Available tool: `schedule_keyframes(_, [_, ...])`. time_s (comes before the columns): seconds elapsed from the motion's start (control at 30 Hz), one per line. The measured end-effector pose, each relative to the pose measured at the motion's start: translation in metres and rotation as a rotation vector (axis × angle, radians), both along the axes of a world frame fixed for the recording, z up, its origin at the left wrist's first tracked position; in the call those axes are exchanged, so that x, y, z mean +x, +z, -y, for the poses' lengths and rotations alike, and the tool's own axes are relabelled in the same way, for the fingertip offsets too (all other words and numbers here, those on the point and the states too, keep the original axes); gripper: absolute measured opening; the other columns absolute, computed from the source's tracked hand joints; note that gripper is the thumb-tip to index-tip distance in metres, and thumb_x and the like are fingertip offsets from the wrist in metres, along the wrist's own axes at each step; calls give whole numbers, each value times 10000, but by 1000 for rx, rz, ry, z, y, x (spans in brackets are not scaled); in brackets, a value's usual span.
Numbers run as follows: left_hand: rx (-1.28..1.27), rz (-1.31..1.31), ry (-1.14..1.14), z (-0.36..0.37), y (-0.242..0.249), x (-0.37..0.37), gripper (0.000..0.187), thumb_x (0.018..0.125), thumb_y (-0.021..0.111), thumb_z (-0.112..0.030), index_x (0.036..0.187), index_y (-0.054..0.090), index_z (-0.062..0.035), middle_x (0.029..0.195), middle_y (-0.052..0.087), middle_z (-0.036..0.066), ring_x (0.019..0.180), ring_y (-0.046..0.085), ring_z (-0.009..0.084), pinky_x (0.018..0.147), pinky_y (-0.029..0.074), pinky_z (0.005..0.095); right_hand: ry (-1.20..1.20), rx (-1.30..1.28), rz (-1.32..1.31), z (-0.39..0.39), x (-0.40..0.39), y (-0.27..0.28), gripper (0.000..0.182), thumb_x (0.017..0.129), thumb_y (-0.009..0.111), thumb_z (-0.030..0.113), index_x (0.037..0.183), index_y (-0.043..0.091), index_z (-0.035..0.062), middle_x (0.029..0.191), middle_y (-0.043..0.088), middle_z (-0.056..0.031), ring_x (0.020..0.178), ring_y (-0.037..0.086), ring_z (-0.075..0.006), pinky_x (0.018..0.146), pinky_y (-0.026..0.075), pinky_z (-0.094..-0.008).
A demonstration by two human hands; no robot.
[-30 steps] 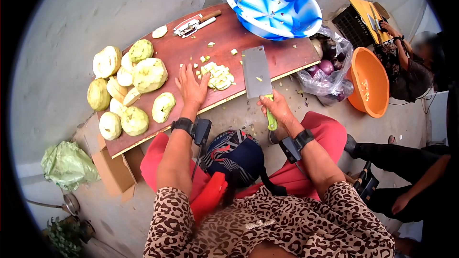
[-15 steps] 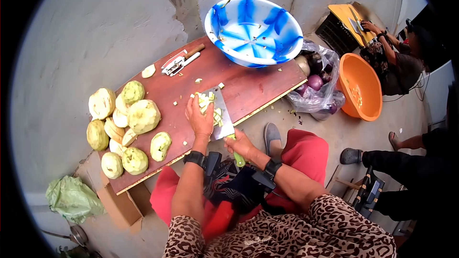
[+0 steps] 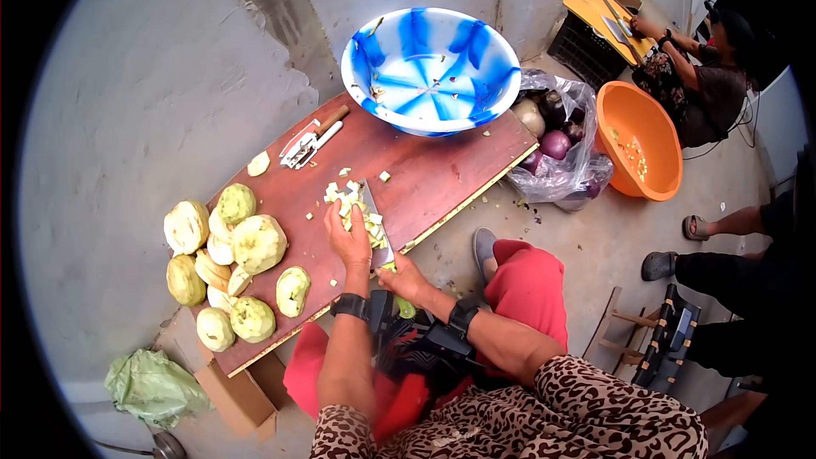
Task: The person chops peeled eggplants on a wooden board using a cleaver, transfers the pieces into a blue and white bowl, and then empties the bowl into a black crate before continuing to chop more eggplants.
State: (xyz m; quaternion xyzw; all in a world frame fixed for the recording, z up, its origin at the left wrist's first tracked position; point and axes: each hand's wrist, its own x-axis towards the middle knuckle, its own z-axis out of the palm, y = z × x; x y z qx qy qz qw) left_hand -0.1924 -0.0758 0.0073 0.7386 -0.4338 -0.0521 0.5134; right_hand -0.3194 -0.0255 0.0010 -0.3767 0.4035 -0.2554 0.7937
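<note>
My right hand (image 3: 405, 280) is wrapped round the green handle of a knife (image 3: 380, 242), whose broad blade lies low over the reddish board (image 3: 425, 178). Pale diced pieces (image 3: 340, 194) are heaped on and beside the blade. My left hand (image 3: 349, 234) rests against the heap with its fingers apart, touching the pieces. To the left sit several peeled pale green vegetables (image 3: 259, 244). Two peelers or small knives (image 3: 313, 139) lie near the board's back edge.
A blue and white basin (image 3: 429, 76) stands at the board's back right. Beyond are a bag of eggplants (image 3: 557, 144), an orange tub (image 3: 637, 140) and a person (image 3: 718, 85) at a yellow board (image 3: 608, 21). Another person's legs (image 3: 722, 272) are at right.
The view has shifted, so the board appears lower. My left hand stays at the diced pieces and my right hand keeps hold of the knife.
</note>
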Motion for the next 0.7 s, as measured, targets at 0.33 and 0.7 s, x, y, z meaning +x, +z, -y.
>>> schedule_keyframes(0.33, [36, 25, 36, 0, 2, 0, 380, 901, 609, -267, 1186, 582, -16, 1190, 569, 177, 1126, 541, 335, 956, 419, 409, -77, -130, 66, -3, 7, -15, 177, 915, 560, 72, 1080, 499, 65, 690, 529, -14, 515, 488, -101, 439, 421, -262])
schedule_keyframes(0.7, [18, -250, -5, 3, 22, 12, 353, 903, 605, -227, 1166, 593, 8, 1179, 581, 177, 1119, 545, 301, 973, 403, 384, 13, -81, 48, 1, 1, 37, 138, 925, 547, 57, 1052, 493, 49, 701, 539, -10, 512, 491, -82, 448, 404, -238])
